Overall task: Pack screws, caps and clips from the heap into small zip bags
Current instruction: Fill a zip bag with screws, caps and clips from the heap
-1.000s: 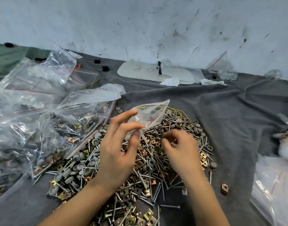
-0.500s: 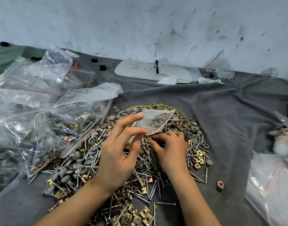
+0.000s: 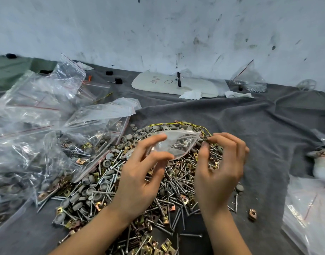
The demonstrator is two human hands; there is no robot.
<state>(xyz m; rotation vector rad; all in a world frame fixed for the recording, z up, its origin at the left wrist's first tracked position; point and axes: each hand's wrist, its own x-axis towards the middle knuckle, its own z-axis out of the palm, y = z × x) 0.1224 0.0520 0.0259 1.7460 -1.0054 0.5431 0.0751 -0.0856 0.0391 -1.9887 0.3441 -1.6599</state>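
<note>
Left hand [image 3: 141,177]: above the middle of the heap [image 3: 106,183], thumb and fingers curled round the small zip bag [image 3: 178,144], gripping its left end.
Small zip bag: clear, held just over the far half of the heap, mouth apparently turned right; a few shiny bits inside, too blurred to name.
Right hand [image 3: 220,172]: over the right edge of the heap, fingers curled, tips right at the bag's right corner. Cannot tell whether pinching a small piece or the bag's lip.
Heap: screws [image 3: 176,183] thick through the middle, grey caps [image 3: 139,134] along the far and left side, brass clips [image 3: 166,244] mostly at the near edge.
Step in hand: by the look of it, feeding a part into the bag's mouth.
Doing it well: spread the mouth wide with the left thumb and finger, hold the bag low over the heap, drop screws in head first so points do not snag the film.
Watch for: the yellow wire [image 3: 176,123] on the heap's far rim, just behind the bag, liable to catch.
Stray: one loose clip [image 3: 252,214] on the grey cloth [image 3: 250,129], right of the heap.
Filled bags [image 3: 38,129]: piled left of the heap, overlapping its left edge.
</note>
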